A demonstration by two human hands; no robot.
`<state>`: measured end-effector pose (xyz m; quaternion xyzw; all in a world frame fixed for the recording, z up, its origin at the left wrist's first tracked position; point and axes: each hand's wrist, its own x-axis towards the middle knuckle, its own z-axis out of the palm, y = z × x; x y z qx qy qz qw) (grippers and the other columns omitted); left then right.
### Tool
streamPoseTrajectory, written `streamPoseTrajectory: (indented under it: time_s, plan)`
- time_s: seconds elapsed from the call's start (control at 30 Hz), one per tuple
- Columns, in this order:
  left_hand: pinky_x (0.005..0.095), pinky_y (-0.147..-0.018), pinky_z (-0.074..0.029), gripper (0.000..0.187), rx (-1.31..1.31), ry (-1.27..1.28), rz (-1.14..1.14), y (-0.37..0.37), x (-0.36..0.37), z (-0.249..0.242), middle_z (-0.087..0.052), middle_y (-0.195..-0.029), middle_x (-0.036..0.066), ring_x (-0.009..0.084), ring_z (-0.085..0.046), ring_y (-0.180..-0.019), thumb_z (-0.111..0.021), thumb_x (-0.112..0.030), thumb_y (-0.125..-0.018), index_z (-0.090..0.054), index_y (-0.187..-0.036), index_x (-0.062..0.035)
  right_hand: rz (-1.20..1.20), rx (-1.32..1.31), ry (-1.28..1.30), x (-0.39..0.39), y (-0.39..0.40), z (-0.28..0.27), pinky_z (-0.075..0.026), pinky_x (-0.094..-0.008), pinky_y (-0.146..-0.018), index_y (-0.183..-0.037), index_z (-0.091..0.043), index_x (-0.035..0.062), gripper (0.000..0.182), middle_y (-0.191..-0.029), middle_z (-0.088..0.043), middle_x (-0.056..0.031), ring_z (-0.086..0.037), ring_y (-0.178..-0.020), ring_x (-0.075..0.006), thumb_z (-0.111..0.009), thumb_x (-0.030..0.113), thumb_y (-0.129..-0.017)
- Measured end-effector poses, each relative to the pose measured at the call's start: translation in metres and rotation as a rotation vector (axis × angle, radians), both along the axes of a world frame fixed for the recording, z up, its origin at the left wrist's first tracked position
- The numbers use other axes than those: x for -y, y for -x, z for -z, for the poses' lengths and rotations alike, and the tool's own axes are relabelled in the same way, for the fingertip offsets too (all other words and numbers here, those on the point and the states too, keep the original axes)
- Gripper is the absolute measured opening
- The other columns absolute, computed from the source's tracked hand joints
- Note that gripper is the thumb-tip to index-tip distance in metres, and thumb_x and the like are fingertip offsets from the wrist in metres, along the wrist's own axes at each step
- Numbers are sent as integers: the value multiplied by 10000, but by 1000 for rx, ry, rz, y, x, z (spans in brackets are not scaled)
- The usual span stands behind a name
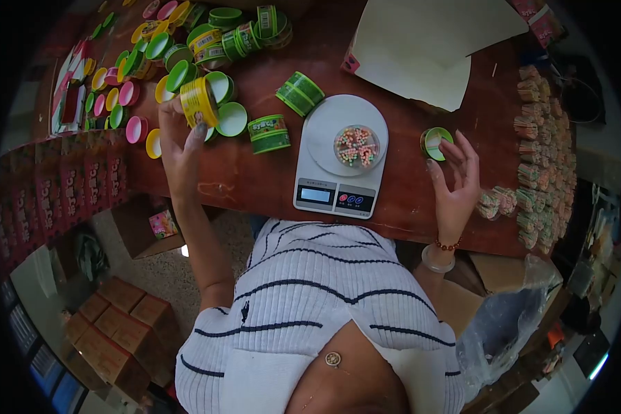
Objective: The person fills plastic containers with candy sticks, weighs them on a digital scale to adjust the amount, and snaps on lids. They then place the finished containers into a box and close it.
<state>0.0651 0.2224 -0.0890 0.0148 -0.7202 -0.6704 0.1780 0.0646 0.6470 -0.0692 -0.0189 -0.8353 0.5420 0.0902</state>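
Observation:
My left hand is closed around a yellow round tub with a printed side, above several loose green and white tubs. My right hand has its thumb and fingers at the rim of a small green-rimmed tub, which shows a pale inside. Between the hands stands a white kitchen scale. On its plate sits a round clear container full of small pink, white and green pieces. Left of the scale are a green tub stack and another green tub stack.
Piled tubs in green, yellow and pink cover the far left of the table. A white open box lies at the back. Rows of small wrapped bundles line the right side. Cartons stand on the floor at left.

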Motion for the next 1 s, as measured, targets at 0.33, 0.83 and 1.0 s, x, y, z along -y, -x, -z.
streamPoseTrajectory:
  time_s: [0.33,0.83,1.0]
  plan:
    - [391,-1123,-447,721,511,53,518,-58,-46,17,-544,-1351,146,270,-579,-1296,-811,-164,-841,-435,-1438,-18,-26,12,-13,12,8,11,-564,-333,-974,-1378,-642,49,471,-1200,-755,-118,-720,-1136,-203,-750,-16,-924]
    - [387,-881,-541,395,78,788,104,-32,-74,-26,-689,-1088,101,298,-650,-1013,-835,-46,-787,-720,-1164,-74,-483,-200,-348,59,22,-27,-522,-382,-760,-956,-767,23,189,-881,-636,-101,-634,-856,-271,-817,-16,-778]
    - [384,-725,-507,206,-94,758,239,-14,-110,-35,-662,-845,30,225,-633,-818,-827,-68,-809,-763,-1002,-106,-508,-225,-474,81,18,-33,-524,-418,-745,-924,-733,13,167,-906,-638,-116,-625,-881,-296,-808,-11,-777]
